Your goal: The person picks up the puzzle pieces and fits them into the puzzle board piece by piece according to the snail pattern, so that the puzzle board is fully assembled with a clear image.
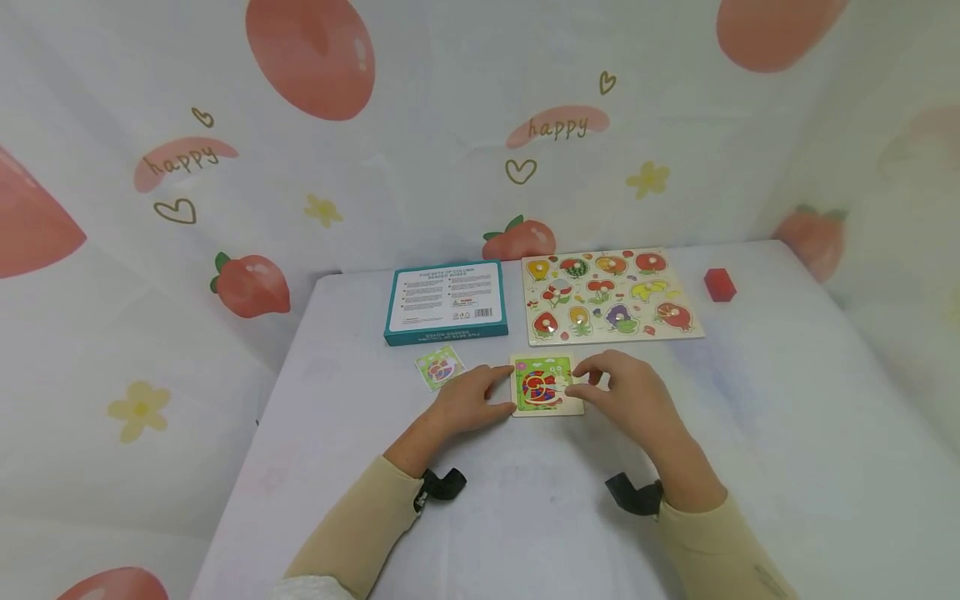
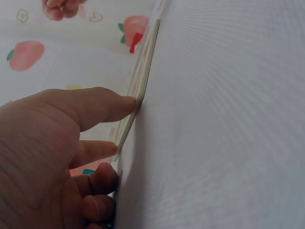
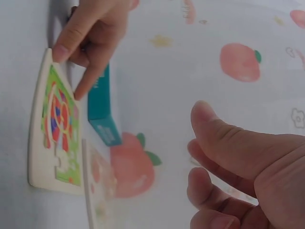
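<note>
A small square wooden puzzle board [image 1: 549,410] with a colourful snail picture lies flat in front of me. My left hand [image 1: 470,399] touches its left side, the index finger at the upper corner and the thumb at the lower one. The other left fingers curl loosely in the left wrist view. Over the board's right edge hovers my right hand [image 1: 626,396], thumb and index finger bent toward each other with a gap between the tips. In the right wrist view, a pale bare recess [image 3: 62,162] shows in the picture. I see no piece in the right fingers.
A picture card [image 1: 437,365] with a similar snail lies left of the board. Behind stand a teal-edged box [image 1: 446,302] and a large fruit peg puzzle [image 1: 577,292]. A red block [image 1: 720,285] sits at the right rear, before a fruit-printed cloth backdrop [image 1: 420,183].
</note>
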Available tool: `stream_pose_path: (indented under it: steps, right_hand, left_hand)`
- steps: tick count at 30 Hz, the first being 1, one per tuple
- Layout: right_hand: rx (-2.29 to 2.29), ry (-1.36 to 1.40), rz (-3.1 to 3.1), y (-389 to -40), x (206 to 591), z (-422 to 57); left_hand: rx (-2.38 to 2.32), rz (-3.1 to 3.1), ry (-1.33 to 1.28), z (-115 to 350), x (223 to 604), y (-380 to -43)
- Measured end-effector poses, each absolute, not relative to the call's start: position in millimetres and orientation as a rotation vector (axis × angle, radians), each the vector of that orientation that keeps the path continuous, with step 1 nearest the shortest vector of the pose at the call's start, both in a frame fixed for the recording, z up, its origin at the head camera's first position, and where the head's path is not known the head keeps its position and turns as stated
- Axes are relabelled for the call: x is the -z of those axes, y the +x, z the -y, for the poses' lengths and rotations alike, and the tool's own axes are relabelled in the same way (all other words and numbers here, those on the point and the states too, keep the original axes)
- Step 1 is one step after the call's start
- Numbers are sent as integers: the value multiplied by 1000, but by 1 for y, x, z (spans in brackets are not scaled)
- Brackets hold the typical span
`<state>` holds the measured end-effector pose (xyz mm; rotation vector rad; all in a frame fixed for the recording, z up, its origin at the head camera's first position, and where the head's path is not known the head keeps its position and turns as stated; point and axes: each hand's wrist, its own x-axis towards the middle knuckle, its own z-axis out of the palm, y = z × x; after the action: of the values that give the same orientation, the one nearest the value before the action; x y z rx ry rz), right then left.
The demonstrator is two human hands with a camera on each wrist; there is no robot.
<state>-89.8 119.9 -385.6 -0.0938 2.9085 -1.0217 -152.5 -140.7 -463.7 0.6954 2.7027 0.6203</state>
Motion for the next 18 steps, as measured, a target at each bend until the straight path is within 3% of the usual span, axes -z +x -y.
stream_pose_path:
  steps: [18]
  right_hand:
    - [1095, 74, -2904, -75, 376, -167]
  left_hand:
    - [-626, -2688, 672, 140, 462, -152]
